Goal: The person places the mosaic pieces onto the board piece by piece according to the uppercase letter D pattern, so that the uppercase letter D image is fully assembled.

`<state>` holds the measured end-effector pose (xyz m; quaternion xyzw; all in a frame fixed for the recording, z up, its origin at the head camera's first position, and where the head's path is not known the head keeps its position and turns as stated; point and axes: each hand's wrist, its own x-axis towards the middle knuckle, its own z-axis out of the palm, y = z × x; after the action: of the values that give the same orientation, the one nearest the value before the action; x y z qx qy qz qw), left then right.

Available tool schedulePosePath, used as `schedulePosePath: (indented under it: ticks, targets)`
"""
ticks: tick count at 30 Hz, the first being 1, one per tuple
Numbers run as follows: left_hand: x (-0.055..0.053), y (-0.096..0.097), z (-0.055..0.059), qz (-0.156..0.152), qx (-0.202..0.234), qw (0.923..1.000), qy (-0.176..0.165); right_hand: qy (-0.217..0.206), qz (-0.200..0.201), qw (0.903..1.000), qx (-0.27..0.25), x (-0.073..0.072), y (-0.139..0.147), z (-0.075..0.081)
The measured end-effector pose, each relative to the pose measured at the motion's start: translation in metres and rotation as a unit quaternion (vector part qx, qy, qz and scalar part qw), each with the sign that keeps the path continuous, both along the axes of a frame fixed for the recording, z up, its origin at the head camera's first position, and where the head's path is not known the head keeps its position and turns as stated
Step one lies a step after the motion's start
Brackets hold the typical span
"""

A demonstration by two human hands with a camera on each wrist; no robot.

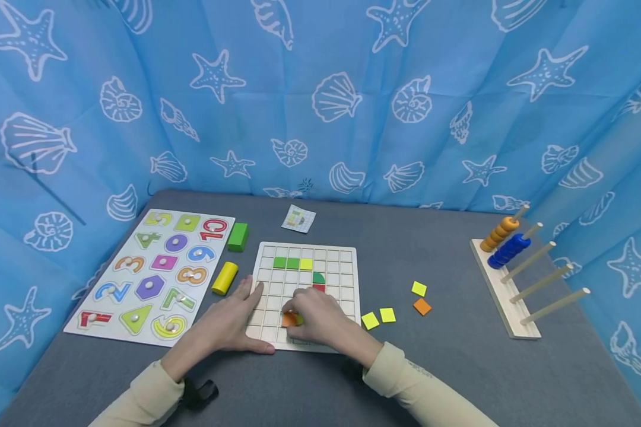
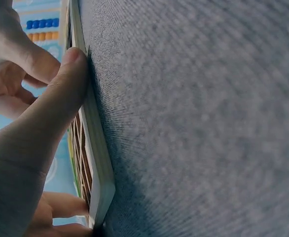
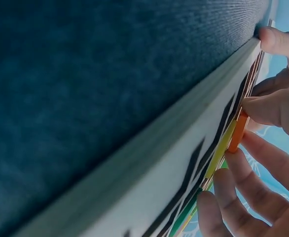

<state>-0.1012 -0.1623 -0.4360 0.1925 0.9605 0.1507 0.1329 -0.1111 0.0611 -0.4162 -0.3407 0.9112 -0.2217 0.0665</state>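
Board [image 1: 346, 281] with tiles [image 1: 292, 263] in cells [image 1: 332, 268], orange tile [image 1: 288, 320] in right grip [image 1: 319, 315], left grip [image 1: 236, 321] wide.

Looks like smooth, matt wood in the grid board [image 1: 348, 279] and right-hand peg rack [image 1: 502, 292], glossy on blue beads [image 1: 508, 251], rough cloth across the worktop [image 1: 395, 255], paper in the far card [image 1: 298, 219].

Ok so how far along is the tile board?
Partly filled. Already on the grid board: two green tiles and a yellow tile in a row, plus a green curved piece beside a red piece. In hand: the right hand pinches an orange tile at the board. Likely left: three loose yellow tiles and one loose orange tile on the table.
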Motion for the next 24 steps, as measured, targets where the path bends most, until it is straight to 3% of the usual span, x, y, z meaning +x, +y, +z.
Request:
schedulePosePath:
  ticks: [12,24]
  targets:
    - [0.0014,0.0008,0.0022,-0.002,-0.001,1.0,-0.005,0.043,0.017,0.9989,0.009,-0.0002,-0.0066,-0.0028]
    - [0.0013,0.0006,0.0012,-0.005,-0.002,1.0,-0.002,0.044,0.004,0.9987,0.026,0.0001,-0.0087,0.0]
